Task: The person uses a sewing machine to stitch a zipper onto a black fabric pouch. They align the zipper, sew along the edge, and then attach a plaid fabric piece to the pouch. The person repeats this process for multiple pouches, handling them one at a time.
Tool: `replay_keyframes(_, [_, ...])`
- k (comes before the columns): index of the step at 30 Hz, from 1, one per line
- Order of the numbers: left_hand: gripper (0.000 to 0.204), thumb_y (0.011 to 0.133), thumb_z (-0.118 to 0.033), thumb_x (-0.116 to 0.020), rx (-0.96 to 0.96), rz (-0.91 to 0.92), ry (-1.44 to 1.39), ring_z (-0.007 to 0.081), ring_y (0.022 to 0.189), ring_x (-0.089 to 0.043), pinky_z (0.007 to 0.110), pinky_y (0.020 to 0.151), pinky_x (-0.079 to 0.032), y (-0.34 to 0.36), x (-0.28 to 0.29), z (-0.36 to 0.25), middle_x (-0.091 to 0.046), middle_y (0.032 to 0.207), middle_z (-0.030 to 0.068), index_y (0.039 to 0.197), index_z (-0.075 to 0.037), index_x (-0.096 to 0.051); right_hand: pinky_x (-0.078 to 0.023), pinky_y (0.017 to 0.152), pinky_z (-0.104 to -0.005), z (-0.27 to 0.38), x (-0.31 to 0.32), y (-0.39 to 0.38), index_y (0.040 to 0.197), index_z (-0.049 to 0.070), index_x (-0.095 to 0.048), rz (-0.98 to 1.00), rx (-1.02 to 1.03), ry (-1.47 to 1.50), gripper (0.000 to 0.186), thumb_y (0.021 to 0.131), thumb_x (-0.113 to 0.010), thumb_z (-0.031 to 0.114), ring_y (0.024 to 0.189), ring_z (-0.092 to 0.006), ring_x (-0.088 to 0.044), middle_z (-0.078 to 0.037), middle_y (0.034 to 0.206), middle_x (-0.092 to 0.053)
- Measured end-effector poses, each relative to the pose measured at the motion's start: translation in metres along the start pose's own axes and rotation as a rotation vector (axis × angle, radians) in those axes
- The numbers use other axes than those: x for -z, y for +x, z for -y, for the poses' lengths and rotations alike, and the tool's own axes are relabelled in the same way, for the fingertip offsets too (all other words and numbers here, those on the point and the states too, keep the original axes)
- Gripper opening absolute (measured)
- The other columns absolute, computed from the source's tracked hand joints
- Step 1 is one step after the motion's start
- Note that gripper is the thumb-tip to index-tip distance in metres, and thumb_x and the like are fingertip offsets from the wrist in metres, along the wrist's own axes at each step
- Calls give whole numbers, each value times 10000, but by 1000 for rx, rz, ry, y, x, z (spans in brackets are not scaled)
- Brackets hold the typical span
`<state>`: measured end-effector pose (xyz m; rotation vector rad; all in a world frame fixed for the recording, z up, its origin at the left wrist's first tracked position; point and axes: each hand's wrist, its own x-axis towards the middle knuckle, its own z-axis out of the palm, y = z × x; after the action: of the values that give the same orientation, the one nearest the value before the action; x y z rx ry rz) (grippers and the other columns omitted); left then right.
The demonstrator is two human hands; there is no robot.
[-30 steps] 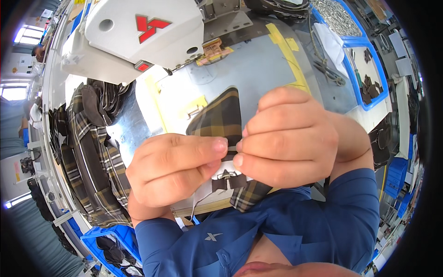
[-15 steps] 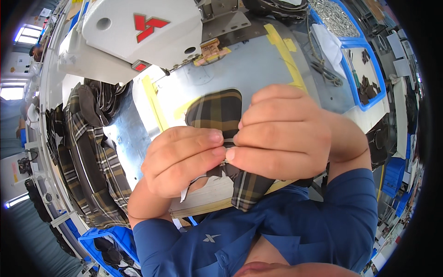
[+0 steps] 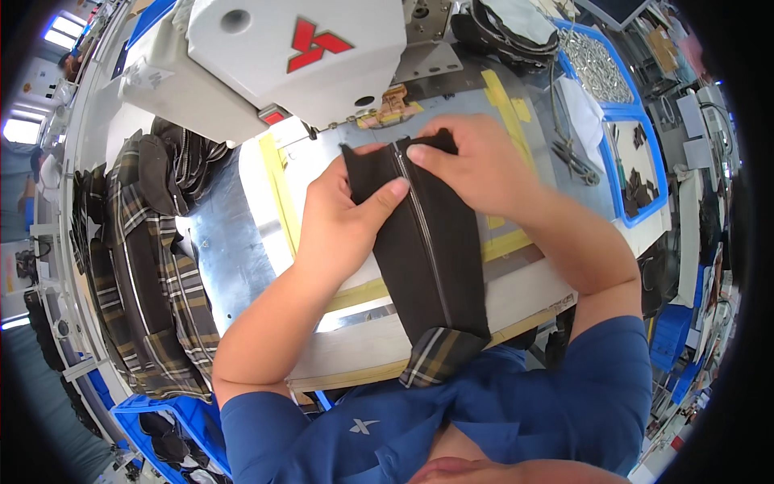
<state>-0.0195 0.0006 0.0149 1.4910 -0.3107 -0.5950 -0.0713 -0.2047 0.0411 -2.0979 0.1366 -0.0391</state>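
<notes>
A long black fabric panel (image 3: 455, 242) with a zipper (image 3: 425, 230) down its middle stretches from the sewing machine's bed toward my body. Its near end shows a plaid piece (image 3: 442, 355) hanging over the table edge. My left hand (image 3: 351, 214) grips the panel's far left part, thumb on top beside the zipper. On the far right part my right hand (image 3: 472, 161) is closed, its thumb pressing near the zipper's top end; its other fingers are partly hidden. Just beyond both hands is the white sewing machine head (image 3: 298, 56).
Plaid and black pieces (image 3: 149, 274) are stacked at left, above a blue crate (image 3: 133, 411) of dark parts. At far right stand a blue tray of metal zipper pulls (image 3: 592, 64) and another blue tray (image 3: 645, 206) with dark scraps. Yellow tape (image 3: 278, 194) marks the metal bed.
The piece, earlier bunched with its plaid side showing between my fingers, is now spread with its black zipper side up. Both hands moved farther from my body, toward the machine.
</notes>
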Motion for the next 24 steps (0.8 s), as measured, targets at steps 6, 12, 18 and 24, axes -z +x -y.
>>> replay_keyframes(6, [848, 858, -179, -892, 75, -10, 820, 238, 787, -730, 345, 753, -586, 1, -1, -13, -749, 990, 134, 1540, 68, -452, -513, 922, -528, -26, -1, 39, 988, -66, -733, -5, -35, -428, 349, 979, -706, 282, 1004, -455, -667, -267, 983, -716])
replay_keyframes(12, [881, 773, -457, -903, -687, 108, 1324, 400, 1268, -616, 484, 1098, -481, 9, 6, -3, -643, 1379, 224, 1419, 65, -609, -512, 954, -535, -35, -4, 55, 1014, -80, -737, 43, -12, -410, 365, 972, -701, 281, 1062, -459, -663, -283, 1036, -716])
replay_keyframes(18, [992, 721, -587, -866, -623, 265, 1343, 418, 1338, -578, 488, 1159, -439, 26, 7, -4, -608, 1453, 241, 1411, 77, -606, -519, 960, -533, -37, -6, 56, 1039, -66, -743, 15, -5, -434, 365, 969, -703, 290, 1075, -446, -670, -260, 1076, -725])
replay_keyframes(24, [1035, 667, -642, -865, -608, 308, 1374, 412, 1288, -596, 484, 1120, -455, 35, 9, -7, -607, 1452, 234, 1373, 75, -621, -528, 835, -515, -42, -6, 54, 1015, -29, -724, -91, 30, -473, 302, 912, -767, 252, 965, -458, -670, -245, 978, -729])
